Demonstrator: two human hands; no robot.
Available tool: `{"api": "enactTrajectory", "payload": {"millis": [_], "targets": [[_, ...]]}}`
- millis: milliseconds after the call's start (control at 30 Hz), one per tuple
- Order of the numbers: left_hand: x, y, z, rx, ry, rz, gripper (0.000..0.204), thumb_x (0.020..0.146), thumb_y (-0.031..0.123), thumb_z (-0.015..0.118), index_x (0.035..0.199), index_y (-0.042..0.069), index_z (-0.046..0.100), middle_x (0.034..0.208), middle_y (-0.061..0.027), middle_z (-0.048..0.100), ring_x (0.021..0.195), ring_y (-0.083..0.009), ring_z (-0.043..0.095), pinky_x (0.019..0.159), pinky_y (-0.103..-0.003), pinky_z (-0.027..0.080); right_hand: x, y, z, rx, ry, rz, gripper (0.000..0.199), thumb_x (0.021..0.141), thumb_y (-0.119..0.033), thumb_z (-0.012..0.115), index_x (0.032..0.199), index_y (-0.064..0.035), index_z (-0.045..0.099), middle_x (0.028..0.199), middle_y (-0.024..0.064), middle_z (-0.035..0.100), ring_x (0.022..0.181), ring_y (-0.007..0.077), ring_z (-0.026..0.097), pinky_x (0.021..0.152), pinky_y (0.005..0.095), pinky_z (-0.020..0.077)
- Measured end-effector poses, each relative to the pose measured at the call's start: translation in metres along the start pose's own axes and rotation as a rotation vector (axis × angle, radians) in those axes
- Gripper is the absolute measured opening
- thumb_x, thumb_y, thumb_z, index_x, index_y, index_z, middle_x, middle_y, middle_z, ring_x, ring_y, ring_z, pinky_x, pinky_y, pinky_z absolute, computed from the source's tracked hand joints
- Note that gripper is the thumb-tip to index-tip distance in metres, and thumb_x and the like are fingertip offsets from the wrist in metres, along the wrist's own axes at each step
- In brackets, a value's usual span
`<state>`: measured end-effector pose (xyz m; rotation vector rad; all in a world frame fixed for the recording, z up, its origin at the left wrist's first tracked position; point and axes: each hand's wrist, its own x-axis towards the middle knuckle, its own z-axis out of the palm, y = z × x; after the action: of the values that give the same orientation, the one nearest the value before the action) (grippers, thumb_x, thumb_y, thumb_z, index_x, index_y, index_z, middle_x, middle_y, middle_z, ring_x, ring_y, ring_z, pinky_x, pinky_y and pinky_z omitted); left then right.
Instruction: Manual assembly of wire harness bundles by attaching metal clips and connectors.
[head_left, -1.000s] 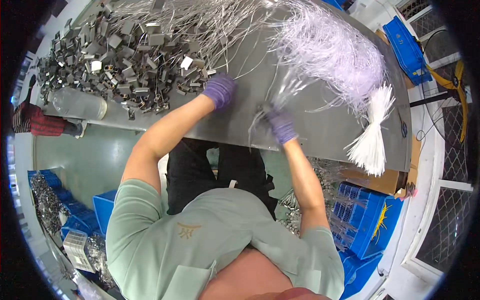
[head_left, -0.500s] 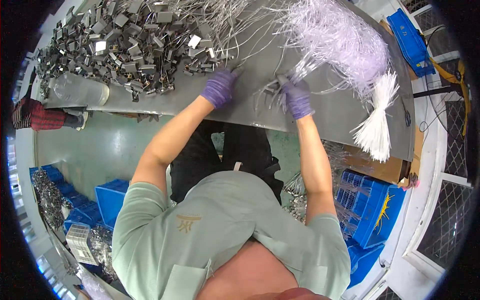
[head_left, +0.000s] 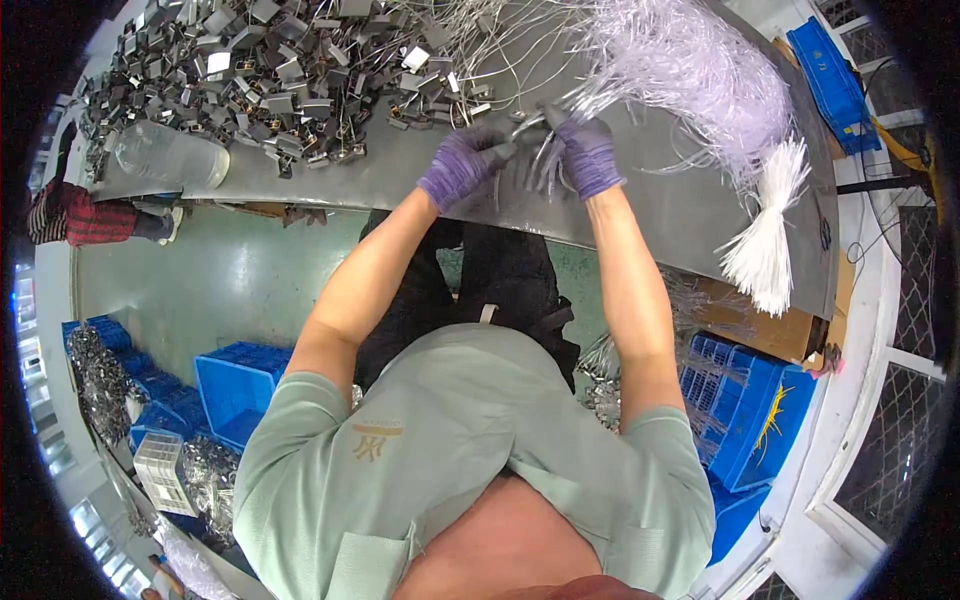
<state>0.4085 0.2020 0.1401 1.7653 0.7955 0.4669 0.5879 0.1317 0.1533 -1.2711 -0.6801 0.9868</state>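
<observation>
My right hand [head_left: 588, 158], in a purple glove with grey fingers, is closed around several thin translucent wires [head_left: 546, 165] whose ends hang down over the table edge side. My left hand [head_left: 466, 165], gloved alike, is just left of it with fingertips pinched together and slightly blurred; what they hold is hidden. Beyond my right hand lies a big heap of clear, lilac-tinted wires [head_left: 690, 60], with a white tied end [head_left: 768, 235] drooping to the right. Left of my hands spreads a pile of small dark metal-cased parts [head_left: 290, 85], some with thin wires attached.
All this lies on a grey table [head_left: 660, 200]. A clear plastic jar [head_left: 172, 155] lies on its side at the left edge. Blue crates [head_left: 238, 390] stand on the floor to the left, and blue baskets [head_left: 745, 410] to the right. Another person's legs [head_left: 105, 215] show at far left.
My left hand has drawn back from the edge of the parts pile and moved right, close to my right hand. My right hand has lifted slightly away from me, still gripping the wires.
</observation>
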Motion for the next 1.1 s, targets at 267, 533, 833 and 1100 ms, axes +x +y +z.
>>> {"api": "enactTrajectory", "payload": {"millis": [267, 533, 833, 1100], "targets": [[0.004, -0.003, 0.001, -0.41, 0.107, -0.026, 0.032, 0.082, 0.026, 0.065, 0.1, -0.001, 0.065, 0.088, -0.0072, 0.067, 0.078, -0.0143, 0.06, 0.072, -0.027, 0.048, -0.039, 0.017, 0.015, -0.359, -0.131, 0.053, 0.027, 0.083, -0.019, 0.065, 0.101, 0.0015, 0.063, 0.082, 0.0095, 0.066, 0.07, 0.0152, 0.061, 0.064, 0.0276, 0.0499], [0.0, -0.02, 0.017, -0.296, 0.175, 0.042, 0.04, 0.083, 0.028, 0.066, 0.109, -0.002, 0.061, 0.098, -0.0096, 0.065, 0.082, -0.0144, 0.06, 0.074, -0.026, 0.048, -0.029, 0.055, 0.024, -0.642, -0.129, 0.01, 0.036, 0.078, -0.037, 0.064, 0.092, -0.0042, 0.066, 0.08, 0.0162, 0.066, 0.073, 0.0335, 0.062, 0.064, 0.0414, 0.0472], [-0.091, -0.016, -0.04, -0.362, 0.267, 0.017, 0.029, 0.086, 0.014, 0.054, 0.11, -0.002, 0.058, 0.093, -0.0091, 0.062, 0.083, -0.0157, 0.059, 0.073, -0.026, 0.047, -0.01, 0.07, 0.057, -0.245, -0.027, 0.013, 0.027, 0.081, -0.02, 0.064, 0.094, 0.0033, 0.061, 0.077, 0.0123, 0.064, 0.067, 0.021, 0.061, 0.062, 0.0344, 0.0489], [-0.251, -0.057, -0.085, -0.611, 0.102, -0.392, 0.039, 0.074, 0.023, 0.063, 0.105, -0.001, 0.059, 0.07, -0.0069, 0.056, 0.051, -0.0108, 0.049, 0.044, -0.022, 0.037, 0.036, 0.137, 0.123, 0.272, -0.025, 0.384, 0.018, 0.083, -0.016, 0.059, 0.09, 0.0008, 0.06, 0.077, 0.014, 0.065, 0.06, 0.0229, 0.062, 0.051, 0.0365, 0.0487]]}}
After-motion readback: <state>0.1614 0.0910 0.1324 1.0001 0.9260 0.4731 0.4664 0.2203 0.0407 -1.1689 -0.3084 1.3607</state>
